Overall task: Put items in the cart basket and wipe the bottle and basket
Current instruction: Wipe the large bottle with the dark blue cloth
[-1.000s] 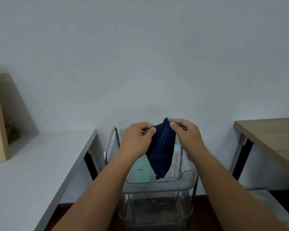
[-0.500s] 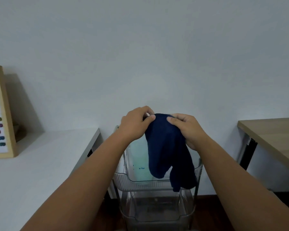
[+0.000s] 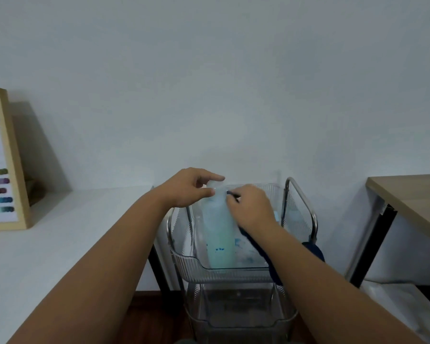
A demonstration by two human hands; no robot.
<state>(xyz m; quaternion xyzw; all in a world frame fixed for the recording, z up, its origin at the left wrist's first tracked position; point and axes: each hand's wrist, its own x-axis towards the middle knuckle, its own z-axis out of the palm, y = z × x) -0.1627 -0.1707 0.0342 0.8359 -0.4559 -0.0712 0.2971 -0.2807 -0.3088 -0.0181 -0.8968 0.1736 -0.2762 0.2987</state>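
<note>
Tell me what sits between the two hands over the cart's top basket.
In the head view, the pale bottle stands between them: the left hand pinches its top, and the right hand presses the dark blue cloth against its side.

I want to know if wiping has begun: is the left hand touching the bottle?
Touching. In the head view the left hand pinches the top of the pale bottle; thumb and forefinger lie on its cap.
</note>
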